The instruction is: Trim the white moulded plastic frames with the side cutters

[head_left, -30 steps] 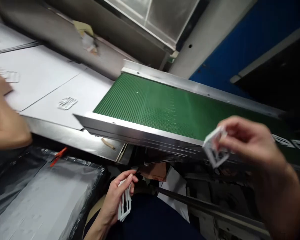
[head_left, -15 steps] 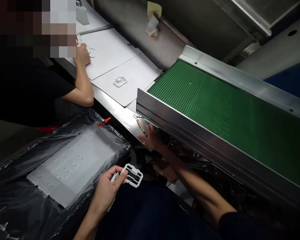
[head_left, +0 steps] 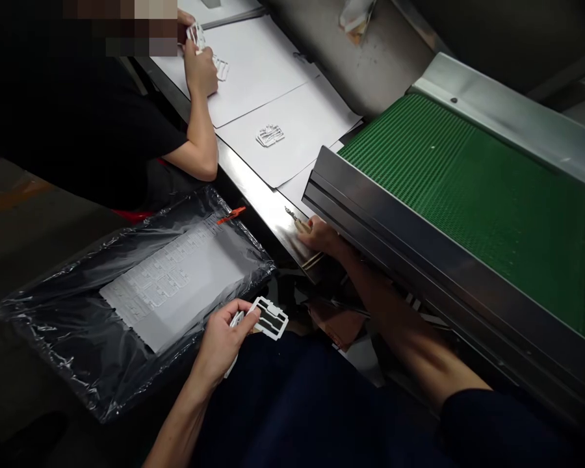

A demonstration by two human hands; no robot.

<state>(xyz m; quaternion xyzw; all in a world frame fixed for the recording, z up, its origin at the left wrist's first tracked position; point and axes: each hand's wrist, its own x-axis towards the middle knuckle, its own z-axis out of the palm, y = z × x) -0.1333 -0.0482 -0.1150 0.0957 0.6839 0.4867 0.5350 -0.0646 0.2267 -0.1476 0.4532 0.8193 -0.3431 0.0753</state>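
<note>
My left hand (head_left: 227,335) is closed on several thin white plastic frames (head_left: 272,318), thumb on top. The front frame has long cut-outs; part of the bunch is hidden behind my fingers. At the metal table edge, beside the conveyor's side wall, my right hand (head_left: 319,235) has its fingers closed round the tan handles of a small pair of pliers (head_left: 291,216). The pliers' metal jaws point away from me, up and left. On a white sheet (head_left: 302,140) beyond lies a small pile of similar white frames (head_left: 271,135).
A green conveyor belt (head_left: 443,175) with metal sides fills the right. On the left stands a tray lined with black plastic (head_left: 73,338), holding a sheet of white frames (head_left: 209,273) and an orange clip (head_left: 231,215). A co-worker's hand (head_left: 202,71) holds white frames upper left.
My right hand has gone from open fingers beside the pliers to a grip on their handles. My left hand keeps its frames. The whole view has shifted.
</note>
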